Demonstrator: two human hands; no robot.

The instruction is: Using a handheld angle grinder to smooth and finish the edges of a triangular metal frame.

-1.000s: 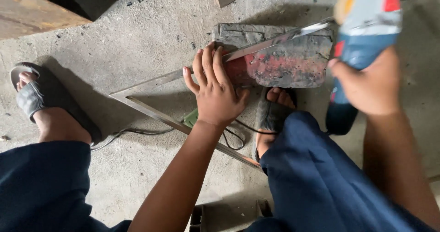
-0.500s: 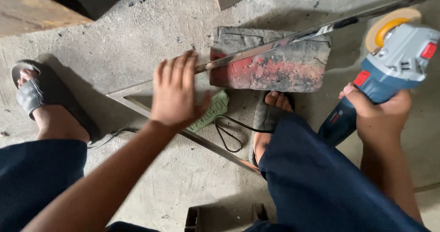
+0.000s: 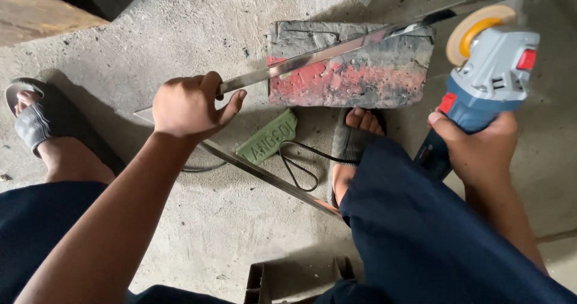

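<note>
My left hand (image 3: 189, 106) grips the near end of a long shiny metal bar (image 3: 336, 48) that lies slanted across a red and grey painted brick (image 3: 351, 69). A blue and grey angle grinder (image 3: 481, 88) with a yellowish disc sits in my right hand (image 3: 478, 151), held to the right of the brick and apart from the bar. A second metal strip (image 3: 270, 178) runs diagonally on the concrete floor under my left wrist.
A green bar-shaped block (image 3: 267, 137) and a looped black cord (image 3: 300, 163) lie on the floor by my right sandalled foot (image 3: 351, 142). My left foot (image 3: 36, 121) rests far left. A wooden plank (image 3: 42, 9) sits top left, a metal channel (image 3: 294, 277) at the bottom.
My left hand left the brick, slid left along the bar and closed around its near end. My right hand brought the grinder down and out to the right.
</note>
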